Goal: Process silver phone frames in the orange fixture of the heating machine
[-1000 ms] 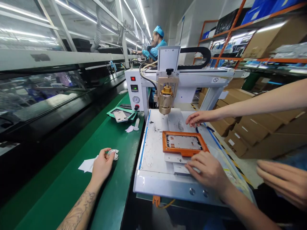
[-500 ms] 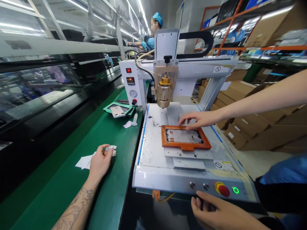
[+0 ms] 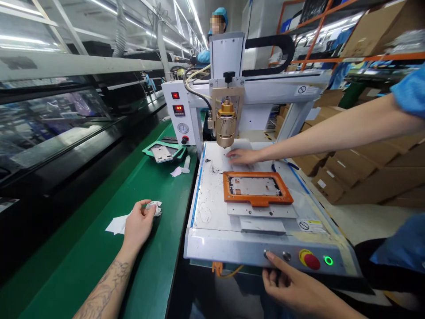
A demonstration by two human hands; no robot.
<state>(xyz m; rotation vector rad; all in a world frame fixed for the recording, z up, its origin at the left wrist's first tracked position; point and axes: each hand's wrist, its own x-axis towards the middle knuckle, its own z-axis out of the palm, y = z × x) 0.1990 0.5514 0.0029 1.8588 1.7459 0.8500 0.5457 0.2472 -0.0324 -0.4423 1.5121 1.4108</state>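
- The crumpled white wipe (image 3: 154, 207) rests on the green conveyor belt (image 3: 99, 257), pinched in the left hand (image 3: 138, 225).
- The right hand (image 3: 292, 285) holds nothing; its outstretched forefinger half covers a silver button (image 3: 266, 254), and its wrist is cut off.
- An orange fixture (image 3: 257, 201) sits on the machine bed.
- A co-worker's hand (image 3: 244, 155) lies flat below the brass dispensing head (image 3: 226, 126); what it presses is hidden.

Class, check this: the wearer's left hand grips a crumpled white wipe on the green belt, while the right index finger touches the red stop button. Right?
Not quite. In the head view the right hand puts its index finger on the left silver button, not the red stop button. The left hand, wipe and green belt are as stated.
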